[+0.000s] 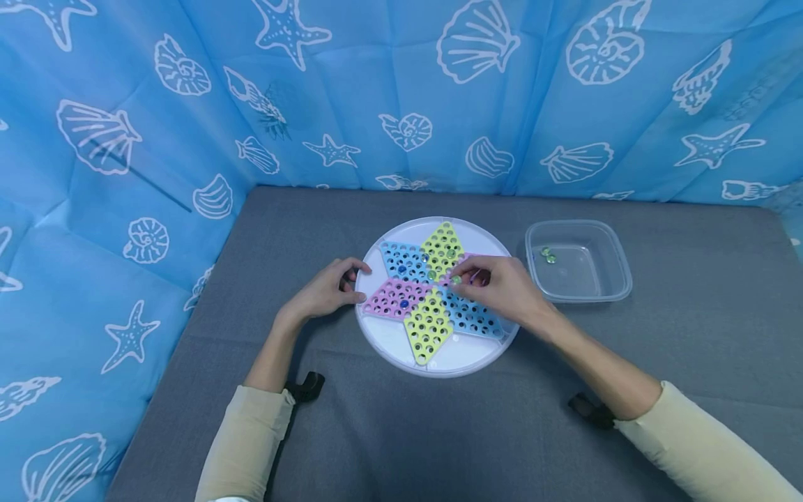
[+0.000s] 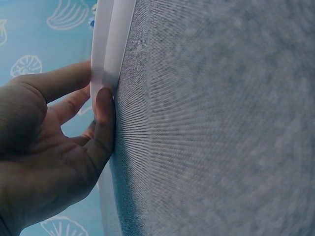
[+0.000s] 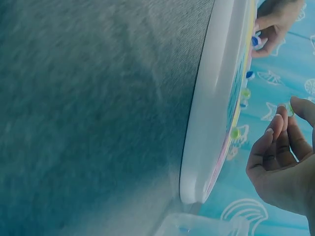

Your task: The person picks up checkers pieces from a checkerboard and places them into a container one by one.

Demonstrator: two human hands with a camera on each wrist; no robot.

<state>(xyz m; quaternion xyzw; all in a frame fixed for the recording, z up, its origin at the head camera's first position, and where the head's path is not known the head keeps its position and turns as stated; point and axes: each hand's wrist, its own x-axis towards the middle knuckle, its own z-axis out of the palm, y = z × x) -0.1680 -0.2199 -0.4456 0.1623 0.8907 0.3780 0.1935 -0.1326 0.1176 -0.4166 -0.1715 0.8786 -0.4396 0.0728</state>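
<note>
A round white Chinese checkers board (image 1: pixel 385 341) with a pink, blue and yellow star of holes lies on the table. My left hand (image 1: pixel 326 287) holds its left rim, thumb and fingers at the edge, seen close in the left wrist view. Above the star's centre, my right hand (image 1: pixel 505 286) pinches a green marble (image 1: pixel 456 279) between thumb and fingertips. The right wrist view shows that marble (image 3: pixel 291 110) raised off the board. Blue marbles (image 1: pixel 402 270) sit in holes on the left side, and green marbles (image 1: pixel 451 254) in the far yellow section.
Right of the board stands a clear plastic container (image 1: pixel 580 295) with several green marbles (image 1: pixel 548 256) inside. Grey cloth (image 1: pixel 439 439) covers the table. A blue curtain (image 1: pixel 376 84) with white shell prints hangs along the back and left.
</note>
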